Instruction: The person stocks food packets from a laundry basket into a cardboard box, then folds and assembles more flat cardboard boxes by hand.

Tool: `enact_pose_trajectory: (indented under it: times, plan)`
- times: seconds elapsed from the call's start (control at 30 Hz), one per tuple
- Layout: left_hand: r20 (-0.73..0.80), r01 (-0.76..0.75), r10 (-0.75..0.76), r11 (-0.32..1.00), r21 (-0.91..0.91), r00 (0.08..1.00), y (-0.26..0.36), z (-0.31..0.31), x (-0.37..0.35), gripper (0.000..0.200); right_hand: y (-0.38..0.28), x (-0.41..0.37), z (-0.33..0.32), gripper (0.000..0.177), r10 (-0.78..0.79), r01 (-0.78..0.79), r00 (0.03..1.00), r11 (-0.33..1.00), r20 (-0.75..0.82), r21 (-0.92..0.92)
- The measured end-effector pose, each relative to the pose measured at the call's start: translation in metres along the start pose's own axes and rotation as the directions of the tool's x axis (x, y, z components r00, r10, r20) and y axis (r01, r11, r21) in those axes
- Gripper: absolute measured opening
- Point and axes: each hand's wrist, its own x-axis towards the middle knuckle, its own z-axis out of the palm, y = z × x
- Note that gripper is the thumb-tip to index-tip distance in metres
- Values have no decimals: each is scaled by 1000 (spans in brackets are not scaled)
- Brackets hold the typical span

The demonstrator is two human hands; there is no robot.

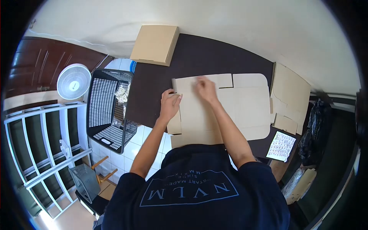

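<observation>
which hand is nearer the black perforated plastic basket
Left. The left hand is right of the basket, at the left edge of the flat tan cardboard; the right hand farther right, over it.

At twelve o'clock we see a pale wall [237, 23] behind a dark brown surface [214, 55]. Near ten o'clock are a brown panelled door [44, 63] and a round white fan [73, 81]; towards eight, a white barred frame [57, 167] and white floor tiles [135, 148].

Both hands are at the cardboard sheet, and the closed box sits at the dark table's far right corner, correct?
Wrong corner: the head view shows the closed box at the dark table's far left corner. The left hand and right hand are indeed at the cardboard sheet.
</observation>
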Motion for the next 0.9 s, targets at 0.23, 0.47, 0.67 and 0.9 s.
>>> enact_pose_trajectory:
  times: [0.23,0.47,0.67,0.9]
  plan:
    - [-312,24,-201,872,-489,929,52,6,-8,12,12,-18,-84,40,248,-439,866,793,-434,-423]
    - [-32,-10,-15,740,-673,999,85,33,33,19,41,-5,-87,29,225,-336,870,922,-438,-193]
    - [-22,-83,86,802,-592,996,85,41,70,33,29,-35,-44,24,-89,69,961,994,-263,-87]
    - [84,-191,197,979,-74,977,78,54,63,42,20,-23,-46,38,-16,-31,986,961,-168,-275]
